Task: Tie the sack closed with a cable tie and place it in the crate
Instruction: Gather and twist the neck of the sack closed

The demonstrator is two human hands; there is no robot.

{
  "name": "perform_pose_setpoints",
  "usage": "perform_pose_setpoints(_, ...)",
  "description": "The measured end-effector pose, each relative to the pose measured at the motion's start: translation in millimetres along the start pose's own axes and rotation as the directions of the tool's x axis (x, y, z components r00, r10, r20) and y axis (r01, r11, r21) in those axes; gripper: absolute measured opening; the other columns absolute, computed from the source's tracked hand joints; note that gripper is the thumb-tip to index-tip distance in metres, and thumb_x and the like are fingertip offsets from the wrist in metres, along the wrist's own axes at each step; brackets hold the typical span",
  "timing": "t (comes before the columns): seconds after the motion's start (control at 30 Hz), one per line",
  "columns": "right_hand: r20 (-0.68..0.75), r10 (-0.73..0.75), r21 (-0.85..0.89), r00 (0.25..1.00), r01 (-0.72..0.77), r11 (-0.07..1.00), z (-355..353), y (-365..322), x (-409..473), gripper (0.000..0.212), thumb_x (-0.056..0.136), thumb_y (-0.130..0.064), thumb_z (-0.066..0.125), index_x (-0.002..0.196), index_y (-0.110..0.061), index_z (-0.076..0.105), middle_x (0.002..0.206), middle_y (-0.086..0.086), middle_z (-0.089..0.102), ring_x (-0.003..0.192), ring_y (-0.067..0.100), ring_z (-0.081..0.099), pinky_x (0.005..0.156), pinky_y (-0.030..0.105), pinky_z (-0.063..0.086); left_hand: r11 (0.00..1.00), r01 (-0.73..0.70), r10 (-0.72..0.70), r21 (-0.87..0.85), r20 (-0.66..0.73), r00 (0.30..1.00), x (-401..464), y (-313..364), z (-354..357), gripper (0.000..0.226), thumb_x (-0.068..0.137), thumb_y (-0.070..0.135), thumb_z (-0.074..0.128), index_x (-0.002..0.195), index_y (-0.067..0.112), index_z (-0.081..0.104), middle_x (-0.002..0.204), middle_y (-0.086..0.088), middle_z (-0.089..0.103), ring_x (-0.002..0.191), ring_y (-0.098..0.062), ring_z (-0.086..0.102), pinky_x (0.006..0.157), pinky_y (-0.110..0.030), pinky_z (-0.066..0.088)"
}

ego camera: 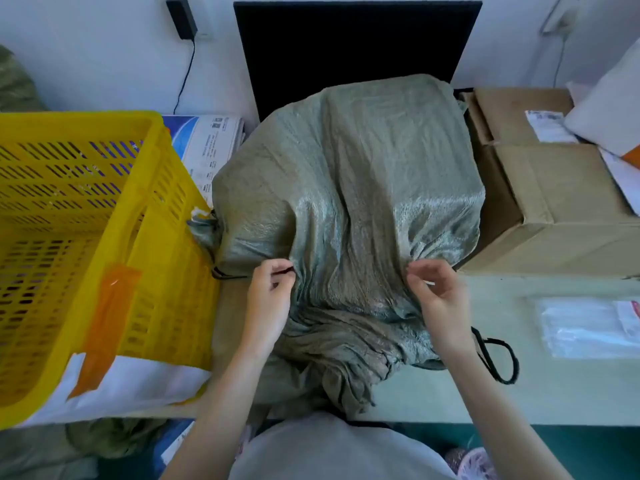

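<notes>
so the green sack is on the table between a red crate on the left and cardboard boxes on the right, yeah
Not quite: the crate is yellow, not red, as the head view shows. The rest holds: the green sack sits on the table between that crate on the left and the cardboard boxes on the right.

We see a bright, evenly lit scene with soft daylight sheen on the woven sack (346, 188) and only faint shadows; the wide lens bows the edges (the yellow crate (86, 237) curves markedly), and everything looks slightly soft, corners blurriest
</notes>
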State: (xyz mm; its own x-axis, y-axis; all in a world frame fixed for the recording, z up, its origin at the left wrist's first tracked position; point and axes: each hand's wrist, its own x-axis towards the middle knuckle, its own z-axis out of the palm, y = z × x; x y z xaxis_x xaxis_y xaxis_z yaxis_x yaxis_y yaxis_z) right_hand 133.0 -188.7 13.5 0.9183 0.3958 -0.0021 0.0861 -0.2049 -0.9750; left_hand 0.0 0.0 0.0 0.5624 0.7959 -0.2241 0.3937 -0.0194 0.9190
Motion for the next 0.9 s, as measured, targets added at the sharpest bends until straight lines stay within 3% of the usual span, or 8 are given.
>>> perform_pose_setpoints(0.1, -0.03, -0.013, -0.067, 0.999, 0.011, 0.998, -4, 15, 1, 0.023, 0.085, -0.009, 0.063, 0.091, -0.031, 0.059, 0.098, 0.003, 0.061, 0.092, 0.013, 0.059, 0.08, 0.033, 0.047, 0.995, 0.081, -0.085, 0.061, 0.059, 0.995, 5, -8, 1, 0.019, 0.096, 0.02, 0.053, 0.114, 0.025, 0.051, 0.125, -0.001, 0.05, 0.113, -0.011, 0.05, 0.088, -0.021, 0.037)
perform_pose_setpoints(0.17, -0.018, 0.016, -0.092, 1.0, -0.018, 0.996, -6, 23, -1, 0.024, 0.08, -0.021, 0.064, 0.096, -0.038, 0.057, 0.105, -0.006, 0.055, 0.106, 0.02, 0.055, 0.092, 0.045, 0.046, 0.991, 0.11, -0.116, 0.078, 0.077, 0.99, 7, -11, 2, 0.026, 0.096, 0.021, 0.054, 0.121, 0.021, 0.048, 0.126, -0.001, 0.049, 0.115, -0.014, 0.048, 0.09, -0.025, 0.037)
perform_pose_setpoints(0.3, 0.027, 0.08, -0.136, 0.996, -0.076, 0.988, -6, 35, -3, 0.037, 0.082, -0.02, 0.069, 0.111, -0.033, 0.049, 0.115, -0.007, 0.052, 0.12, 0.02, 0.047, 0.103, 0.052, 0.038, 0.976, 0.195, -0.208, 0.094, 0.145, 0.967, 10, -12, 2, 0.039, 0.092, 0.035, 0.058, 0.124, 0.015, 0.047, 0.114, 0.001, 0.055, 0.102, -0.014, 0.053, 0.081, -0.026, 0.037)
perform_pose_setpoints(0.43, 0.093, 0.181, -0.17, 0.979, -0.164, 0.972, -1, 45, -5, 0.054, 0.081, -0.032, 0.07, 0.126, -0.029, 0.041, 0.13, 0.002, 0.05, 0.125, 0.022, 0.046, 0.104, 0.051, 0.039, 0.975, 0.203, -0.219, 0.092, 0.228, 0.949, 9, -14, 1, 0.062, 0.082, 0.057, 0.06, 0.103, -0.001, 0.052, 0.082, -0.006, 0.055, 0.082, -0.023, 0.056, 0.061, -0.027, 0.035)
perform_pose_setpoints(0.53, 0.123, 0.207, -0.179, 0.971, -0.184, 0.967, 6, 44, -9, 0.065, 0.077, -0.041, 0.071, 0.13, -0.033, 0.035, 0.135, 0.002, 0.046, 0.129, 0.022, 0.042, 0.107, 0.053, 0.035, 0.955, 0.291, -0.296, 0.053, 0.205, 0.933, 5, -13, 6, 0.05, 0.085, 0.053, 0.058, 0.114, 0.013, 0.052, 0.103, 0.006, 0.059, 0.092, -0.007, 0.054, 0.077, -0.022, 0.035)
perform_pose_setpoints(0.6, 0.125, 0.223, -0.162, 0.967, -0.201, 0.966, 10, 45, -10, 0.065, 0.068, -0.054, 0.069, 0.122, -0.042, 0.035, 0.133, 0.001, 0.048, 0.127, 0.022, 0.046, 0.105, 0.054, 0.037, 0.945, 0.321, -0.325, 0.055, 0.218, 0.92, 2, -11, 9, 0.053, 0.086, 0.054, 0.057, 0.121, 0.015, 0.051, 0.11, 0.006, 0.056, 0.102, -0.012, 0.051, 0.085, -0.027, 0.032)
perform_pose_setpoints(0.73, 0.151, 0.29, -0.066, 0.945, -0.284, 0.957, 13, 48, -9, 0.065, 0.08, -0.027, 0.073, 0.131, -0.027, 0.033, 0.127, 0.004, 0.053, 0.117, 0.021, 0.054, 0.102, 0.048, 0.044, 0.916, 0.399, -0.396, 0.04, 0.25, 0.883, 2, -8, 15, 0.075, 0.081, 0.063, 0.056, 0.136, 0.012, 0.045, 0.135, 0.001, 0.051, 0.127, -0.02, 0.045, 0.097, -0.03, 0.033)
perform_pose_setpoints(0.9, 0.154, 0.401, -0.092, 0.903, -0.391, 0.916, 14, 54, -4, 0.066, 0.078, -0.032, 0.074, 0.13, -0.013, 0.038, 0.119, 0.006, 0.059, 0.107, 0.023, 0.059, 0.095, 0.047, 0.049, 0.755, 0.656, -0.618, 0.005, 0.338, 0.71, 8, -3, 17, 0.1, 0.063, 0.079, 0.058, 0.141, 0.019, 0.041, 0.143, -0.009, 0.047, 0.128, -0.031, 0.045, 0.107, -0.049, 0.035)
